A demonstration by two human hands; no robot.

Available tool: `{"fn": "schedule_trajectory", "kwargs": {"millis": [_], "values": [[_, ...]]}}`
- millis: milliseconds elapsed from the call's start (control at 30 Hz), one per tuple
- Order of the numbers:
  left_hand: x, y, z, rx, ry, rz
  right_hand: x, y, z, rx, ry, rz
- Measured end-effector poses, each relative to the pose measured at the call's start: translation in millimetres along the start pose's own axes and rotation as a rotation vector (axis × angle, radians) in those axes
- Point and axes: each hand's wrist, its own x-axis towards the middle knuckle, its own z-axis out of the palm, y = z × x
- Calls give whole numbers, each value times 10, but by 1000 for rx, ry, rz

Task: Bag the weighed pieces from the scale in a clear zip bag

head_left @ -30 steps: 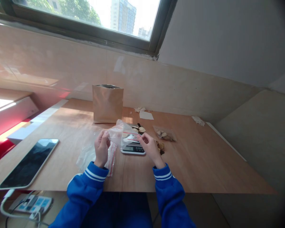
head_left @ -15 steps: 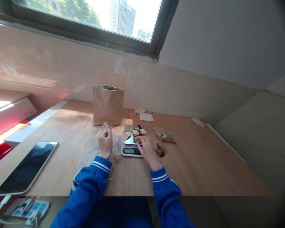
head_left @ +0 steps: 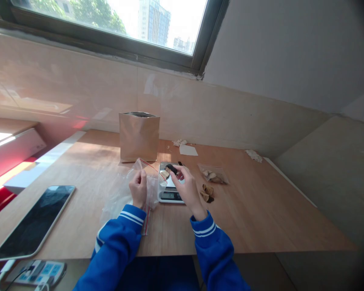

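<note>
My left hand [head_left: 138,189] is closed on the top edge of a clear zip bag [head_left: 117,198] with a red seal line, held upright at the left of the scale. My right hand [head_left: 188,189] pinches a dried slice [head_left: 171,168], dark-skinned and pale inside, raised above the plate of a small digital kitchen scale [head_left: 170,196]. Parts of other dried slices show on the plate, mostly hidden behind my right hand. To the right of the scale lie several brown curled pieces [head_left: 206,192]. Beyond them is a small filled zip bag [head_left: 214,174].
A brown stand-up pouch [head_left: 139,137], open at the top, stands near the wall. White paper [head_left: 188,150] and crumpled scraps [head_left: 253,155] lie at the back. A phone [head_left: 34,220] with a cable lies at the left, above a power strip [head_left: 36,273] below the table edge.
My right hand has lifted a dried slice off the scale plate and turned it dark side up, slightly left. My left hand still grips the bag. The view has shifted slightly.
</note>
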Motion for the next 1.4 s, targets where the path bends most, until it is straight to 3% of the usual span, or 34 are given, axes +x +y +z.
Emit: {"fn": "schedule_trajectory", "kwargs": {"millis": [100, 200, 333, 467, 533, 767, 967, 1033, 1100, 1233, 1400], "values": [[-15, -9, -2, -21, -13, 38, 154, -266, 21, 80, -109, 20], [-42, -18, -19, 6, 9, 112, 242, -291, 56, 62, -156, 7], [-81, -38, -33, 46, 45, 201, 220, 32, 189, -79, -127, -104], [-93, -69, -26, 46, 51, 232, 88, 360, 362, -257, -317, -238], [-89, -84, -24, 46, 45, 231, 36, 417, 417, -320, -353, -273], [-89, -73, -30, 45, 60, 194, 49, 340, 381, -363, -309, -259], [-94, 3, -28, 38, 62, 165, 159, 153, 239, 151, -19, 69], [-95, 19, -26, 41, 60, 171, 195, 53, 195, 321, 9, 133], [-97, 24, -26, 43, 65, 180, 212, -45, 156, 400, -48, 131], [-99, 18, -27, 28, 73, 189, 188, -154, 101, 239, -213, 52], [-98, 8, -24, -4, 84, 159, 184, 93, 100, -4, -116, -12]]}}
